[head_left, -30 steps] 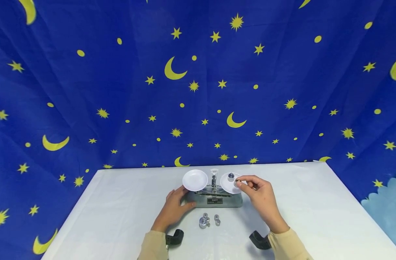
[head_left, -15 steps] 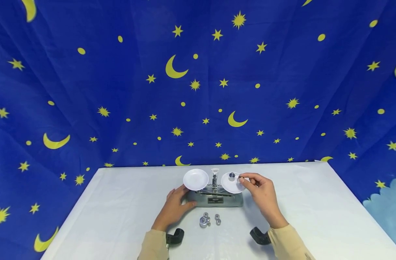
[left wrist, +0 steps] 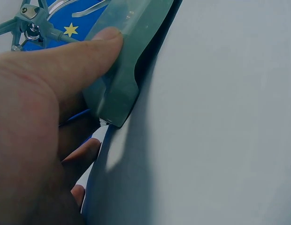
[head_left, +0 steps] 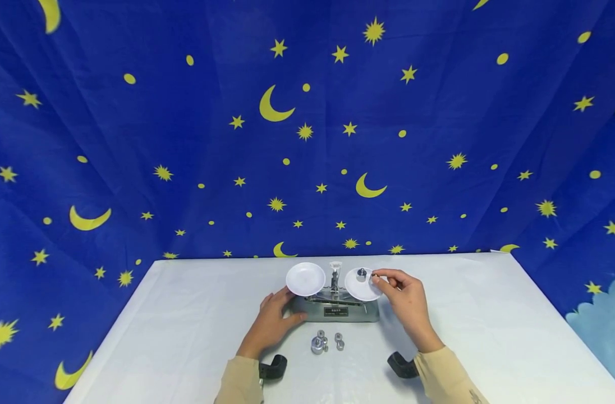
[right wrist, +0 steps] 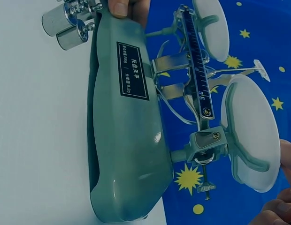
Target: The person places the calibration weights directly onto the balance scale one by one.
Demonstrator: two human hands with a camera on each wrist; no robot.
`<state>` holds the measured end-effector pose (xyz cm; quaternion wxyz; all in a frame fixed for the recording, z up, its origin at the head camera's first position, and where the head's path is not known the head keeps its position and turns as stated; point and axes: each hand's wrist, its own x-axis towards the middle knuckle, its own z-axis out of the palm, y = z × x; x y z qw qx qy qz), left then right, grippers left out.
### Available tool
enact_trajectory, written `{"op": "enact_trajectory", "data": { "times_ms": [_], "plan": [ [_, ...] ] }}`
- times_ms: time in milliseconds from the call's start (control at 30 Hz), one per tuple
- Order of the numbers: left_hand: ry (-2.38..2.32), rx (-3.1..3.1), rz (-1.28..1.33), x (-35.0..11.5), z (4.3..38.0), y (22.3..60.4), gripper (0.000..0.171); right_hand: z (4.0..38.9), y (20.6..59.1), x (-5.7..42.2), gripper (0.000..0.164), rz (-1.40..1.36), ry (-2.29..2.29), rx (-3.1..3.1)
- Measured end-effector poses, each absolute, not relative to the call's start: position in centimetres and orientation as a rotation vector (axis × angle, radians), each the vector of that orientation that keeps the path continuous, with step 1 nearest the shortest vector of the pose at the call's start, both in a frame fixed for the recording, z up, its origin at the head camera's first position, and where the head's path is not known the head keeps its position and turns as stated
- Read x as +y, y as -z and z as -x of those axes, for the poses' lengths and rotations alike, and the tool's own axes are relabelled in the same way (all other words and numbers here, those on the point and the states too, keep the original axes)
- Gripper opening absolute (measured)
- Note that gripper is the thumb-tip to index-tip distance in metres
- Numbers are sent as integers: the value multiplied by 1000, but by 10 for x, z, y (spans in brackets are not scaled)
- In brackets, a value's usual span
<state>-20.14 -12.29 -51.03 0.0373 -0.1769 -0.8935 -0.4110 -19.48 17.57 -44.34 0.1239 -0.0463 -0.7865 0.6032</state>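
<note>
A grey-green balance scale with two white pans stands on the table. My left hand grips its left end; in the left wrist view the thumb lies on the front of the base, with other fingers behind. At the right pan my right hand pinches a small metal weight, mostly hidden by the fingertips. Another metal weight stands upright on that pan, to the left of the fingers. Nothing lies on the left pan. Only part of the right hand shows in the right wrist view.
Several metal weights stand in front of the scale, and two more weights sit slightly to their right. Black wrist mounts project inward from both sleeves. A blue cloth with moons and stars hangs behind the table.
My right hand has shifted slightly back and to the right over the right pan, still pinching the weight. The left hand stays on the base. The head view has shifted slightly.
</note>
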Motion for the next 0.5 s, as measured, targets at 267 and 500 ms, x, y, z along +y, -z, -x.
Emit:
{"op": "enact_trajectory", "data": {
  "times_ms": [267,500],
  "plan": [
    [1261,-2752,539,-123,201,510,66,197,445,175,17,130,-1760,-2293],
    [1269,-2741,544,-122,201,509,65,197,448,175,17,144,-1754,-2310]
  ]
}}
